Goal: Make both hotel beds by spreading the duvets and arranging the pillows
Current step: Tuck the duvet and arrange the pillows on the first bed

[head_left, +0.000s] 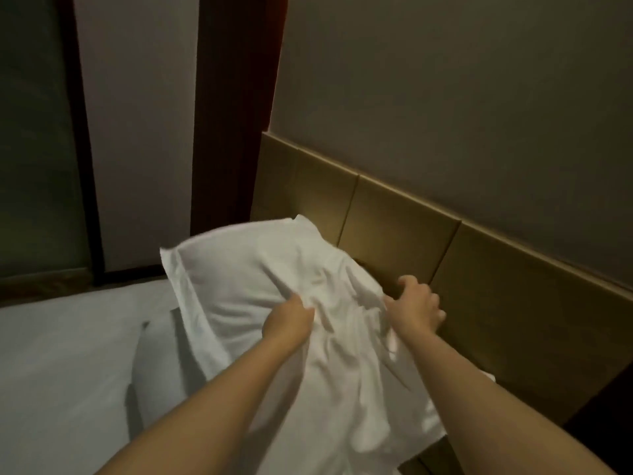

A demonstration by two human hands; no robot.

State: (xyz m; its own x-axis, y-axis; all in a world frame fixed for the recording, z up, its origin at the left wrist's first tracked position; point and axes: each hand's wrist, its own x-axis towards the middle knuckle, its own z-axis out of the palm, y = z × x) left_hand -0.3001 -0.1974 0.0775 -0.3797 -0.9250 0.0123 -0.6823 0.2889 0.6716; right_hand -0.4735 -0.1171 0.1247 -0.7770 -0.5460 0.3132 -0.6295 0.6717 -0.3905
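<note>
Two bare forearms reach in from the bottom edge. The left hand bunches the white pillow in curled fingers. The right hand grips its right edge, just beside the tan headboard. The pillow is held up over the head of the bed, with its long axis running away to the far left. The dim shape beneath may be a second pillow. Open sheet lies to the left.

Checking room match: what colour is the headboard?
The headboard is plain tan-gold, in panels; it shows best in the head view.
</note>
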